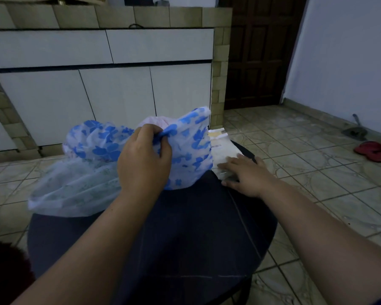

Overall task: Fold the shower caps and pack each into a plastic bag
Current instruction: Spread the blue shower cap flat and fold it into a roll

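Dark round worktop (185, 238) fills the near field; both forearms reach over it from the bottom edge.

Left hand (144, 157): fingers curled, pinching a bunch of the blue-flowered shower cap (185, 146) at about its middle. Cap is held up off the worktop, crumpled, long axis roughly left-right, right end peaking up toward the cabinets, lower edge hanging down to the worktop surface.

Right hand (246, 175): fingers straight, lying flat on a stack of clear plastic bags (222, 150) at the right rim of the worktop. Not gripping, just pressing/resting. Stack's long axis runs away from the person, near end under the fingers, far end just past the rim.

Left of the left hand: pale green-patterned shower cap (75, 188) lying slack on the worktop, spread wide left-right, partly overhanging the left edge, touching the blue cap. Pink shower cap (156, 122) peeks out behind the blue one; shape mostly hidden.

Farther: tiled floor (295, 155), white cabinet doors (119, 93) in a tiled counter, dark wooden door (260, 51) to the right. Red slippers (374, 150) and a dustpan (354, 130) on the floor by the right wall.
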